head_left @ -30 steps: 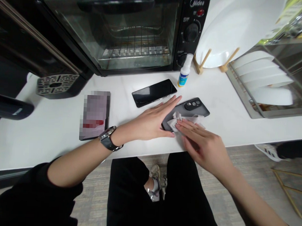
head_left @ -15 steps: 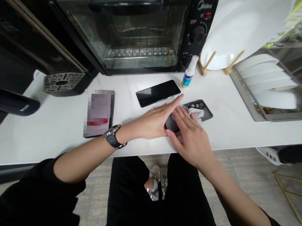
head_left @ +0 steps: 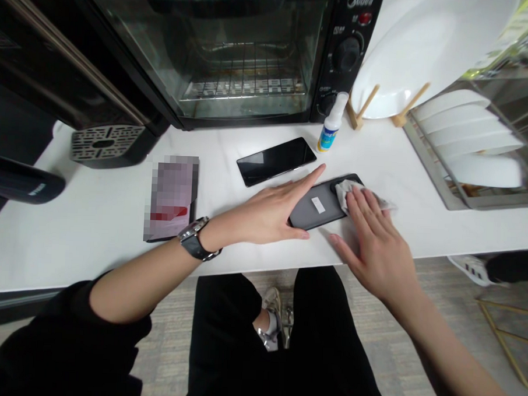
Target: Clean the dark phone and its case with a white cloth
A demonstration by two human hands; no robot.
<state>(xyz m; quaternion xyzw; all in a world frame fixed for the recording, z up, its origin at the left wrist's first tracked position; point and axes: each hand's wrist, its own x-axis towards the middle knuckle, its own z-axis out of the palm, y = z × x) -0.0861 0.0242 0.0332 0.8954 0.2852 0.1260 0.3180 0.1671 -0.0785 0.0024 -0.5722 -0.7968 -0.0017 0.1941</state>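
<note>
A grey smartphone lies back side up on the counter, a small white label on its back. My left hand, with a watch on the wrist, braces the phone's left end between its spread thumb and forefinger. Under the fingers of my right hand a crumpled white wipe is pressed on the phone's right end, covering most of the camera area. Behind the hands a black phone rests screen up, and a small spray bottle stands upright near it.
A toaster oven stands at the back. To the left are a device with a pixelated screen and a machine's drip tray. White plates stand in a wooden holder at the right, beside a dish rack of bowls.
My right hand has slid right with the wipe, from the phone's middle to its camera end. This uncovers the white label. My left hand stays at the left end.
</note>
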